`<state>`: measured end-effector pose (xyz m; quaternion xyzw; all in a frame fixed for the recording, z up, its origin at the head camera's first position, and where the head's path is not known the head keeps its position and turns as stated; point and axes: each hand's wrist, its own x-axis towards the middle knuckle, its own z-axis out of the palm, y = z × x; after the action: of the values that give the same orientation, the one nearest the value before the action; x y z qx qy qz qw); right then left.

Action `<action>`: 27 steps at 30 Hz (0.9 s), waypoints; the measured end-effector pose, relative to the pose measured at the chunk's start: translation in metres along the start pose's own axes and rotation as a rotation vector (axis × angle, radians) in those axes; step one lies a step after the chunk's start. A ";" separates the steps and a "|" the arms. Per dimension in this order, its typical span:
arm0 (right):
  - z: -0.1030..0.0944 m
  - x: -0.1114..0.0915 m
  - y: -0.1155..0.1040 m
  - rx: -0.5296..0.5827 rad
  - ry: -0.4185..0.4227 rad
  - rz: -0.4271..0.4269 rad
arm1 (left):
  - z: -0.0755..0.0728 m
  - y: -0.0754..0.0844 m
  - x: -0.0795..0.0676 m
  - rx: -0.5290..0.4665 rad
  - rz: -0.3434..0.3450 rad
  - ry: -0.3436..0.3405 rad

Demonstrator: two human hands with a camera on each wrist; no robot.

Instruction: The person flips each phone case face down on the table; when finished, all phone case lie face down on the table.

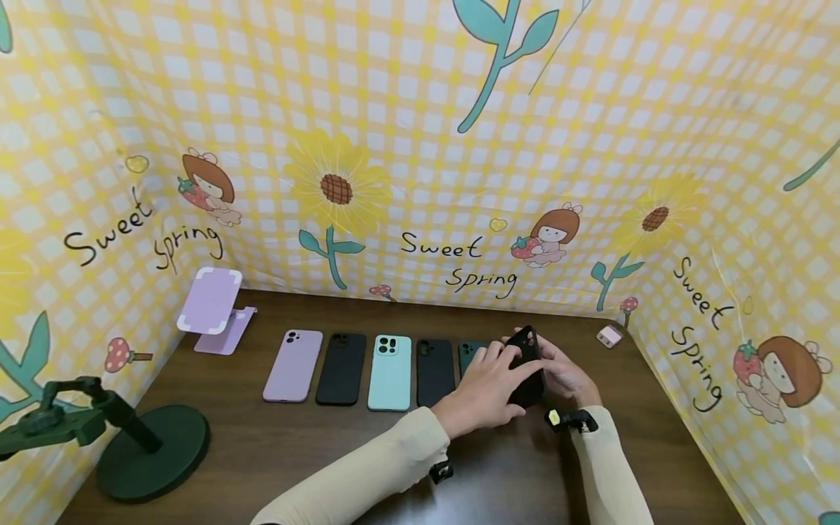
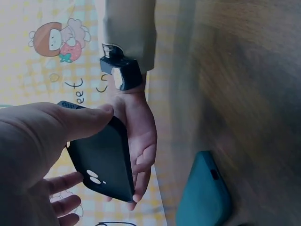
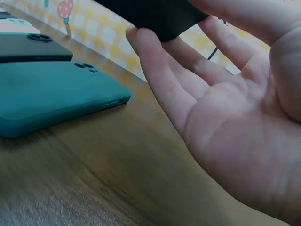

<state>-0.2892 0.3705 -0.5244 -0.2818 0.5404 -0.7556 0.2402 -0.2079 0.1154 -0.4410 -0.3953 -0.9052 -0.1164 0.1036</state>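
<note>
Above the right part of the table, both hands hold a black phone case (image 1: 534, 386), tilted up on its edge. My left hand (image 1: 482, 386) grips it, thumb across its upper edge and fingers at the side in the left wrist view, where two camera holes show in the case (image 2: 106, 157). The right hand (image 1: 569, 375) holds it from the far side; in the right wrist view its fingertips touch the lower edge of the case (image 3: 162, 21). Partly hidden by the left hand, a dark teal phone case (image 3: 61, 94) lies flat on the table.
Left of the hands lie a black case (image 1: 436, 373), a mint case (image 1: 389, 375), another black case (image 1: 340, 370) and a lilac case (image 1: 293, 366). A lilac stand (image 1: 210, 300) and dark green round-based stand (image 1: 154, 452) occupy the left; a white charger (image 1: 609, 335) sits back right.
</note>
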 end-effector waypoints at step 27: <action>0.011 0.008 -0.040 -0.520 0.488 0.300 | 0.029 -0.007 0.011 -0.198 -0.243 0.089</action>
<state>-0.2904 0.3700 -0.4818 -0.0631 0.7904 -0.5947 0.1328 -0.2230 0.1263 -0.4663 -0.2858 -0.9250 -0.2339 0.0894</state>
